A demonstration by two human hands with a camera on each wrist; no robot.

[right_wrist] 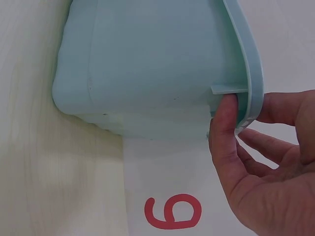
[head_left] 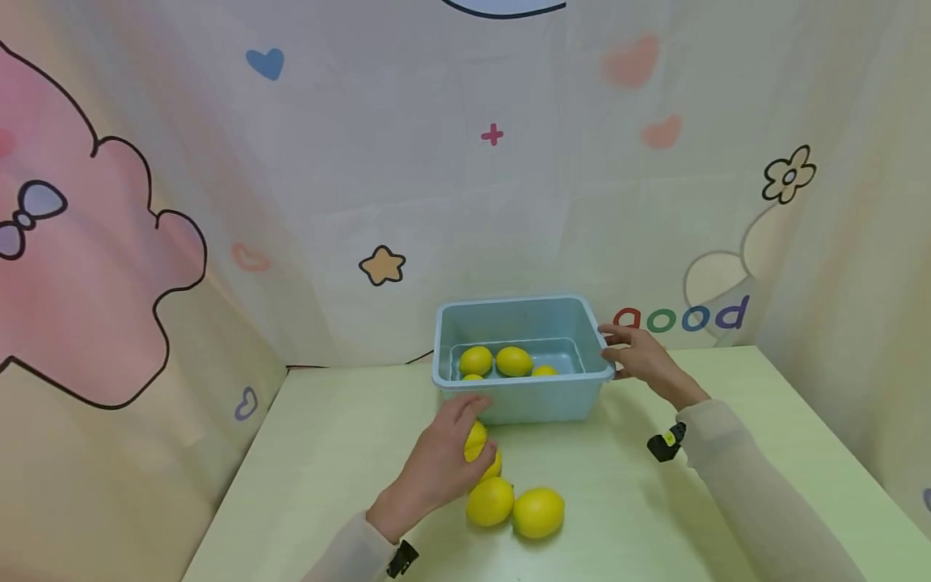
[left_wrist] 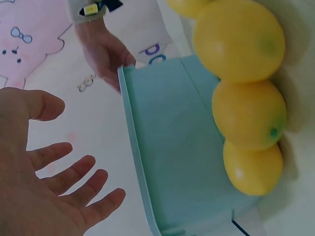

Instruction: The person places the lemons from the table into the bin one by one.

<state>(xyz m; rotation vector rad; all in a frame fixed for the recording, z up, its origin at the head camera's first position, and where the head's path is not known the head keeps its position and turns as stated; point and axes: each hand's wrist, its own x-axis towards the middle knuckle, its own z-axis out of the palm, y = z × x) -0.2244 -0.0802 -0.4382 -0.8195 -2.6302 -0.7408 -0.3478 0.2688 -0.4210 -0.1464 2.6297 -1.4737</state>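
A light blue plastic bin [head_left: 524, 402] stands at the back of the table with several yellow lemons [head_left: 514, 361] on its floor. My right hand [head_left: 643, 360] pinches the bin's right rim; in the right wrist view the thumb [right_wrist: 225, 123] lies under the rim and the other fingers on its far side. In front of the bin, more lemons [head_left: 538, 512] lie on the table in a bent row. Over the far end of that row hovers my left hand [head_left: 436, 459], fingers spread and holding nothing. It partly hides the two farthest lemons in the head view.
The pale table [head_left: 349, 436] runs back to a printed curtain [head_left: 451, 202] close behind the bin. Another curtain side hangs along the left edge. A thin dark cord [head_left: 419, 357] shows at the back edge, left of the bin.
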